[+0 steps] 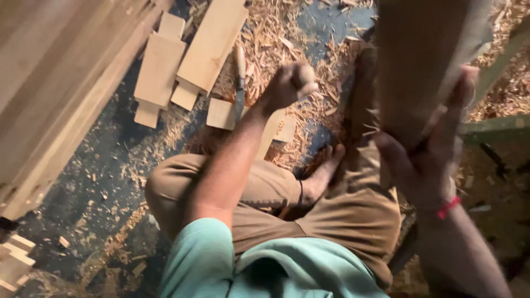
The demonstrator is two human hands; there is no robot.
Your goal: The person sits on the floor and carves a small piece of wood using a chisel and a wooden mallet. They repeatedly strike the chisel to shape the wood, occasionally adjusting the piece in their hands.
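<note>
Right hand [433, 149]: gripping the lower part of a thick wooden plank [419, 60], thumb on its near face and fingers wrapping round its far edge; a red thread is circling the wrist.
Wooden plank: standing nearly upright at the upper right of the view, its lower end resting in the right hand's grasp, its upper end running out of the top of the frame; motion is blurring its surface.
Left hand [290, 85]: curling into a closed fist, raised above the floor, well apart from the plank and to its left; whether anything is lying inside the fist cannot be told.
Chisel [240, 83]: lying on the floor just beside and to the left of the left fist, pale handle pointing away, dark blade pointing toward the person; not touching the hand.
Person: sitting on the floor with legs folded, wearing brown trousers [331, 209] and a green shirt [265, 265]; a bare foot [323, 174] is showing between the knees.
Cut boards [182, 60]: lying flat on the floor at upper left, several with notched ends, beyond the left hand.
Wood shavings [276, 38]: covering the dark floor [83, 182] around the boards and chisel.
Stacked timber [49, 83]: leaning along the left edge of the view.
</note>
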